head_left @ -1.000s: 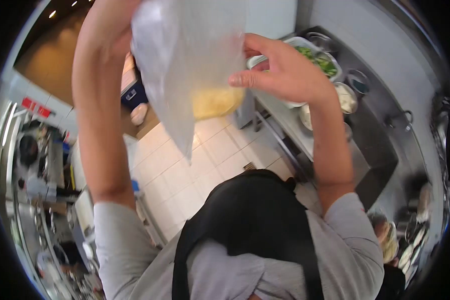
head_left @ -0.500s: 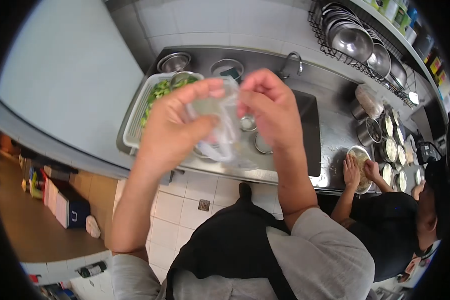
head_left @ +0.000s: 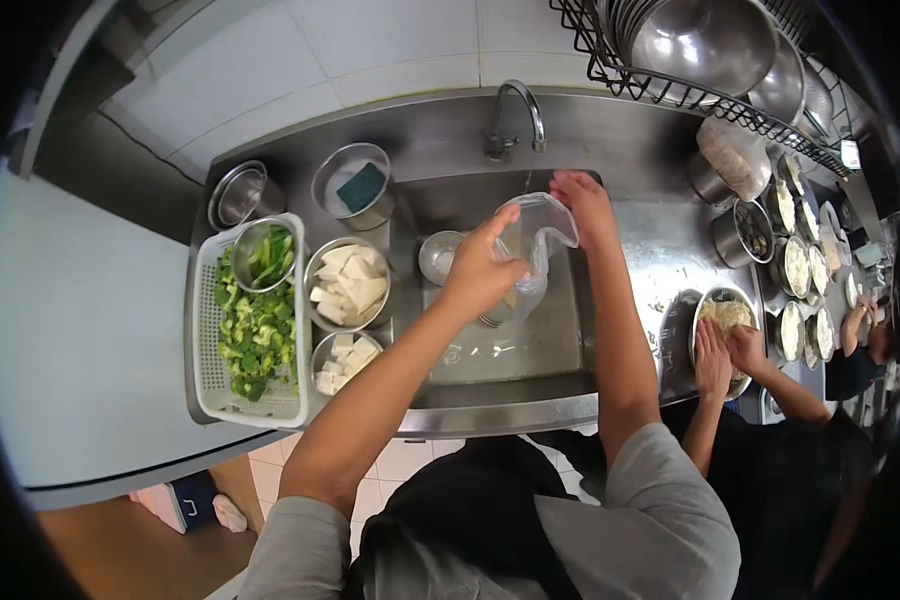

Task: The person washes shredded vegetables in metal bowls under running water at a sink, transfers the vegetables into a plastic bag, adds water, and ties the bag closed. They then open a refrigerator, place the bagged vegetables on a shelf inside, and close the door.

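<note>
A clear plastic bag (head_left: 535, 270) hangs over the sink with its mouth spread wide. My left hand (head_left: 482, 268) holds the bag's left side, thumb and fingers curved around it. At the right of the mouth, my right hand (head_left: 587, 212) has its fingers at the rim; part of their grip is hidden. Below, in the steel sink (head_left: 470, 365), a small round metal bowl (head_left: 438, 258) sits left of the bag. The faucet (head_left: 517, 115) arches just behind my hands.
To the left stand a white basket (head_left: 205, 330) of broccoli, a bowl of tofu-like white slices (head_left: 348, 285), a smaller bowl of white cubes (head_left: 348, 362) and a pot with a green scouring pad (head_left: 360, 187). On the right, a co-worker's hands (head_left: 715, 355) press into a bowl.
My hands have lowered and moved away from me, bringing the bag over the sink. The bag's mouth has opened wider, and my view has shifted toward the sink.
</note>
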Motion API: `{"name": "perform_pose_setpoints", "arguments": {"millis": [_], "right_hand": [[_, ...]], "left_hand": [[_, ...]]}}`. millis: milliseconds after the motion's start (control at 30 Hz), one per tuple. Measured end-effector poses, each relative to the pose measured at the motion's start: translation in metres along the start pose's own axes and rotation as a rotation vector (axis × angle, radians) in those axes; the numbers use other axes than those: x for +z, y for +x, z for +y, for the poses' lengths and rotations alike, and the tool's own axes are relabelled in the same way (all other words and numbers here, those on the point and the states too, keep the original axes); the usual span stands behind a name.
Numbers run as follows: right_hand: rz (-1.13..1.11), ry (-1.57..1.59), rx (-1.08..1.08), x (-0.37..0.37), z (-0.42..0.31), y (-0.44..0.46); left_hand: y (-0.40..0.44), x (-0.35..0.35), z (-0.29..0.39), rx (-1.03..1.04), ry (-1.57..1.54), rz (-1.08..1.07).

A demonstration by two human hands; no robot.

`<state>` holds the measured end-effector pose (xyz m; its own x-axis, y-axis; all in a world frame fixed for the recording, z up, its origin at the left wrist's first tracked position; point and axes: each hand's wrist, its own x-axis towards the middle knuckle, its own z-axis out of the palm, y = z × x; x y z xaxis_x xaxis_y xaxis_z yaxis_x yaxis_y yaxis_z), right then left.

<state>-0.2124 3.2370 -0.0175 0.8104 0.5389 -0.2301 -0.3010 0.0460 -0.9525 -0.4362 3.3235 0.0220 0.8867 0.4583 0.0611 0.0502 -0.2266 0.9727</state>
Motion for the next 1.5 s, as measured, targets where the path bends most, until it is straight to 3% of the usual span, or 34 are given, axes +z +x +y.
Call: {"name": "perform_pose_setpoints", "arguments": {"millis": [67,167,267,400,467,567,767,867,967,1167,1267,1367,1400,1467,1500], "right_hand": [[0.052,-0.12,0.024,0.006,0.007,0.049],[-0.077,-0.406,-0.052,0.014,0.024,0.125],[-0.263,-0.647,-0.357,0.017,0.053,0.187],[-0.43,-0.803,-0.285,0.019,0.057,0.211],[-0.488,-0.887,-0.238,0.014,0.054,0.213],[-0.568,-0.906,-0.313,0.001,0.062,0.204],[-0.531,-0.676,-0.014,0.005,0.054,0.191],[-0.504,-0.752,-0.021,0.009,0.05,0.189],[-0.571,-0.582,0.024,0.004,0.064,0.202],[-0.451,-0.484,0.172,0.018,0.052,0.194],[-0.463,-0.202,0.253,0.022,0.045,0.213],[-0.517,0.217,0.377,0.022,0.042,0.229],[-0.46,0.117,0.38,0.024,0.038,0.227],[-0.471,-0.173,0.117,0.008,0.055,0.23],[-0.416,-0.074,0.167,0.007,0.045,0.209]], "left_hand": [[0.02,0.015,-0.026,-0.051,-0.038,0.005],[0.047,0.028,-0.059,-0.08,-0.041,0.012],[0.072,0.036,-0.075,-0.115,-0.073,0.03],[0.099,0.041,-0.063,-0.262,-0.279,0.046],[0.113,0.045,-0.083,-0.169,-0.217,0.059],[0.12,0.046,-0.077,-0.198,-0.39,0.034],[0.121,0.052,-0.074,-0.237,-0.498,0.018],[0.118,0.053,-0.066,-0.251,-0.51,0.005],[0.118,0.051,-0.066,-0.236,-0.452,0.013],[0.114,0.046,-0.063,-0.26,-0.434,-0.01],[0.105,0.041,-0.07,-0.25,-0.184,0.018],[0.086,0.034,-0.067,-0.254,-0.243,0.025],[0.078,0.034,-0.067,-0.242,-0.269,0.036],[0.063,0.031,-0.065,-0.208,-0.32,0.058],[0.057,0.026,-0.058,-0.196,-0.287,0.054]]}}
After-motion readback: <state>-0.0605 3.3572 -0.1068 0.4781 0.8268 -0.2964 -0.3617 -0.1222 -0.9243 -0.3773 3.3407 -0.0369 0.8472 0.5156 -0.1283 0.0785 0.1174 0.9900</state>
